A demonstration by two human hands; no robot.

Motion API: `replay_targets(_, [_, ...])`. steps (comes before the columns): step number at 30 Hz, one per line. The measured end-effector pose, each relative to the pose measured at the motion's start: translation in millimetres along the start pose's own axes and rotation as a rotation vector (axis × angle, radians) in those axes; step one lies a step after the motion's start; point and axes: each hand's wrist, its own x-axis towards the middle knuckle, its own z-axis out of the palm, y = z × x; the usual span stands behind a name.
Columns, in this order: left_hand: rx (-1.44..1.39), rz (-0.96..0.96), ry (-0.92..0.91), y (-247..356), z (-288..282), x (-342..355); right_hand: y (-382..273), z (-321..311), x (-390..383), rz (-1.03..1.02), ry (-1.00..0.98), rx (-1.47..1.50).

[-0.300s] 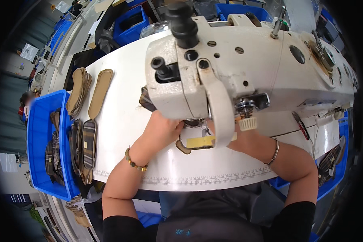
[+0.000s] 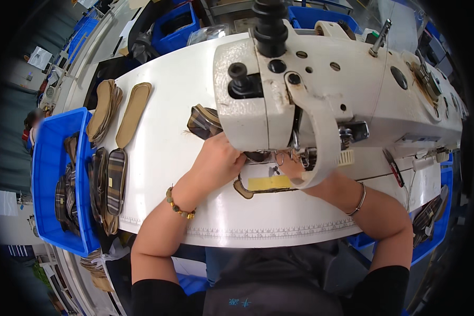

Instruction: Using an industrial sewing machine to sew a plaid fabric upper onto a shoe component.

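Observation:
My left hand (image 2: 219,160) is curled closed beside the needle area of a white sewing machine (image 2: 310,89). A dark striped fabric piece (image 2: 204,122) sticks out beyond its knuckles and seems gripped, though the fingertips are hidden under the machine head. From the other side my right hand (image 2: 295,167) reaches in at the presser foot, its fingers partly hidden by a curved white lever (image 2: 326,142). Between the hands and me lie a yellow strip (image 2: 268,183) and a tan-edged piece (image 2: 241,188), flat on the white table (image 2: 195,231).
At left stand a stack of tan pads (image 2: 102,110), a single tan pad (image 2: 134,115) and striped pads (image 2: 116,174), next to a blue bin (image 2: 84,184) with fabric pieces. Red-and-black snips (image 2: 393,166) lie at right, near another blue bin (image 2: 432,242).
The view has shifted, so the machine appears farther right. More of the striped fabric shows beyond my left hand. Both hands stay close to the needle area.

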Motion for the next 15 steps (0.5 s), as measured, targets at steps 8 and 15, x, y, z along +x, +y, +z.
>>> replay_targets(8, [-0.215,0.080,0.042,-2,-4,6,-19,-29,18,-0.165,0.014,-0.138])
replay_targets(15, [-0.157,0.101,0.106,-4,1,7,-22,-28,21,-0.128,0.011,-0.118])
